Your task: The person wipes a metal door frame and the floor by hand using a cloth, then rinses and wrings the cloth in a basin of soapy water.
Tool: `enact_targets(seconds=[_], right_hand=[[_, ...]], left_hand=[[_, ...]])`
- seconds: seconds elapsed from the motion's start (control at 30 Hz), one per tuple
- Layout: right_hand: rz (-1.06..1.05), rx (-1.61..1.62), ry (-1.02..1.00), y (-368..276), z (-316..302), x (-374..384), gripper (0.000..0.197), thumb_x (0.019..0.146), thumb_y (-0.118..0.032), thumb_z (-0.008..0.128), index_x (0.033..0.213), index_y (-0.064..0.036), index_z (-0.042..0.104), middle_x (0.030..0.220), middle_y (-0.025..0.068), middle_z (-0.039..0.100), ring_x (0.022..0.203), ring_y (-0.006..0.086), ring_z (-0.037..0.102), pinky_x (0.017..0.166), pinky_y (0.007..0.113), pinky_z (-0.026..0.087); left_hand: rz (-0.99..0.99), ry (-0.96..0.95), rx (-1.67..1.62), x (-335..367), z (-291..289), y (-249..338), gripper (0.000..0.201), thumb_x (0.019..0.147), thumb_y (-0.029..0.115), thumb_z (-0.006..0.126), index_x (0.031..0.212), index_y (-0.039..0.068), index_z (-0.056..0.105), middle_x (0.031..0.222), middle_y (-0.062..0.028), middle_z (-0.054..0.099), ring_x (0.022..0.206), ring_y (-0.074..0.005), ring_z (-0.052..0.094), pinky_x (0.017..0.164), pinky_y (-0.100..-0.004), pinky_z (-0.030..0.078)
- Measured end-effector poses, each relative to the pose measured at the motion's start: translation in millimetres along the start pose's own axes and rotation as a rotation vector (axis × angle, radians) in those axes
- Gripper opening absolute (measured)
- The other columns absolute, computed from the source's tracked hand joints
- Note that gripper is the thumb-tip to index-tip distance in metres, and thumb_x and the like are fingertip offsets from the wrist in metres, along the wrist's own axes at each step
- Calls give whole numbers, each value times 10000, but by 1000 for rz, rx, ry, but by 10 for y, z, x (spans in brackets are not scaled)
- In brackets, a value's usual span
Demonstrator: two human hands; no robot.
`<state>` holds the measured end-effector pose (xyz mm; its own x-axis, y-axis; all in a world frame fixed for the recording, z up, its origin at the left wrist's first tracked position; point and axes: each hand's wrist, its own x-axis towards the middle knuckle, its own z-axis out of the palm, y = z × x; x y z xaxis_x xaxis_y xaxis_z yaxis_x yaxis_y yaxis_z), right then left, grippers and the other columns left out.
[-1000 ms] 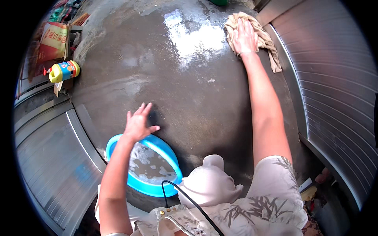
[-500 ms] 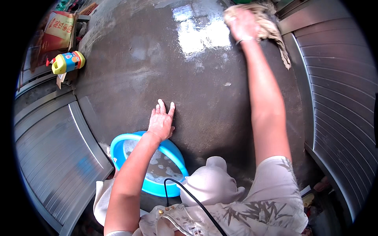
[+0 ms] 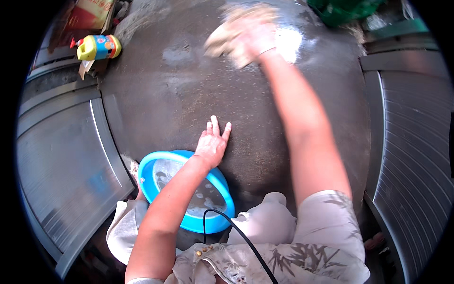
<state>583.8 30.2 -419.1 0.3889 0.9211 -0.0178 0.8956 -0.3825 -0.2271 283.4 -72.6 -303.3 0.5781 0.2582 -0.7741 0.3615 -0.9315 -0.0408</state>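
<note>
My right hand (image 3: 256, 38), blurred by motion, presses a tan cloth (image 3: 226, 38) against the wet dark grey floor (image 3: 175, 90) at the far middle. My arm is stretched forward, and a thin band circles that wrist. Close to me, my left hand (image 3: 211, 146) rests on the floor with its fingers spread, holding nothing. Under my left forearm stands a bright blue basin (image 3: 221, 185) of murky, sudsy water. Part of the basin is hidden by that forearm.
A yellow jug with a red pump top (image 3: 99, 47) lies on its side at the far left, near a red and yellow box (image 3: 92, 14). Grey metal panels (image 3: 71, 156) flank both sides. Something green (image 3: 344, 8) stands at the far right. A black cable (image 3: 241, 232) loops before me.
My right hand has swept the cloth to the left across the far floor. My left hand stays spread on the floor. The view has shifted a little, bringing more of the green thing in.
</note>
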Motion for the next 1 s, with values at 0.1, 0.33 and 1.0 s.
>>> enact_targets(seconds=[0.1, 0.33, 1.0], right_hand=[[161, 168, 155, 802, -539, 157, 547, 831, -387, 517, 1282, -81, 477, 1272, 143, 504, 1200, 278, 458, 982, 430, 389], [11, -176, 163, -778, -164, 352, 323, 883, -314, 453, 1134, -168, 595, 1147, 99, 565, 1083, 228, 527, 891, 387, 453], [481, -191, 233, 568, -271, -2464, 574, 826, -447, 562, 1342, -221, 449, 1436, 90, 369, 1314, 267, 349, 1039, 455, 322]], left_hand=[[7, 89, 6, 56, 132, 12, 810, 742, 60, 607, 1456, 53, 226, 1415, -407, 176, 1286, -441, 377, 1003, -402, 392], [12, 49, 17, 87, 24, 69, 648, 833, 106, 518, 1435, 46, 284, 1407, -410, 196, 1284, -450, 374, 995, -407, 400], [121, 178, -220, -327, -23, 94, 568, 810, 191, 623, 1342, 144, 431, 1407, -183, 374, 1322, -340, 352, 1040, -567, 302]])
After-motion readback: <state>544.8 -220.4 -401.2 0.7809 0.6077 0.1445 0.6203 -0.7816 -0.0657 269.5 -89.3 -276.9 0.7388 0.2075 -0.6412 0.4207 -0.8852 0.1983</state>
